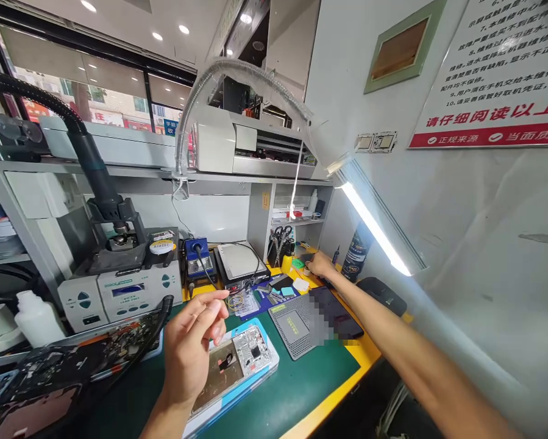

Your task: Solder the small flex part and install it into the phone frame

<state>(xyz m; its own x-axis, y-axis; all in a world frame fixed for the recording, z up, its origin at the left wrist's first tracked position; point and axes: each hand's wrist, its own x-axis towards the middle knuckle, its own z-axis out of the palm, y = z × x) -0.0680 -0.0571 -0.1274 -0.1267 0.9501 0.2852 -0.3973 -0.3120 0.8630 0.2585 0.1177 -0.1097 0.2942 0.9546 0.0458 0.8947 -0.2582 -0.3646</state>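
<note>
My left hand [194, 341] is raised over the near end of an opened phone frame [221, 369] in a blue-and-white holder. Its thumb and index finger come together in a pinch; anything between them is too small to make out. My right hand [322, 266] is stretched to the back right corner of the bench, fingers bent down among small items beside a little round object [307, 272]. What those fingers hold, if anything, is hidden. Between the hands lie a grey perforated plate [294, 326] and a dark phone screen [335, 311], partly blurred out.
A hot-air station [127, 292] and a soldering iron stand [199, 259] are at the left. Behind sit a flat heating plate [241, 262], a scissors holder [280, 244] and a yellow bottle [286, 263]. A lit lamp [377, 213] hangs above my right forearm. A spray can [355, 253] stands against the wall.
</note>
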